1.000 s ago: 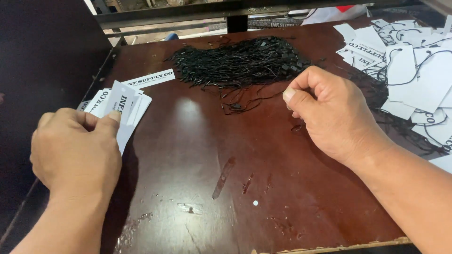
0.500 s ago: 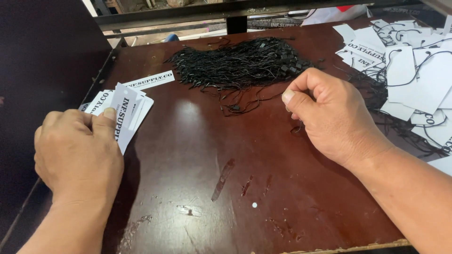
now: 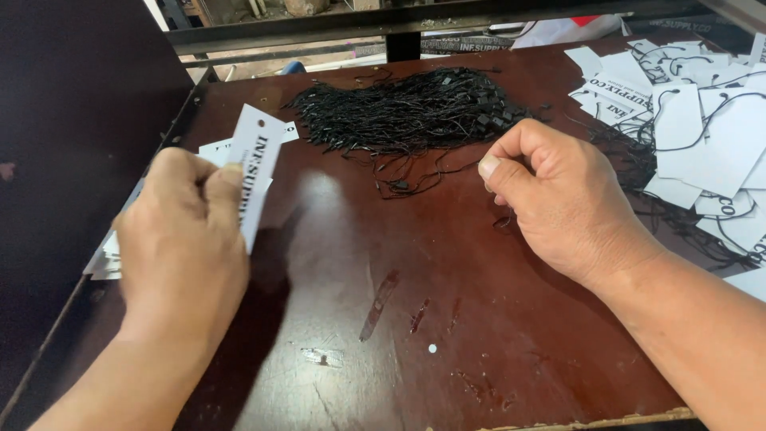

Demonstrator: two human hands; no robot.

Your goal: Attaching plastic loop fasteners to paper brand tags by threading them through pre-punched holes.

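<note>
My left hand (image 3: 185,243) holds a white paper tag (image 3: 257,164) with black print, lifted above a small stack of white tags (image 3: 112,255) at the table's left edge. My right hand (image 3: 558,203) rests in the middle of the dark brown table (image 3: 415,319), fingers curled and pinched on a thin black string (image 3: 504,222) that trails under the palm. A big heap of black strings (image 3: 415,108) lies just beyond both hands. Whether the string in my right hand joins the heap is hidden by my fingers.
A pile of white tags with black strings attached (image 3: 694,136) covers the table's right side. A black metal frame bar (image 3: 399,20) runs along the far edge. A dark panel (image 3: 72,120) stands at the left. Scratches and smears mark the near tabletop.
My left hand has lifted one white tag off the stack and moved it up and to the right. My right hand has stayed in place, still pinched.
</note>
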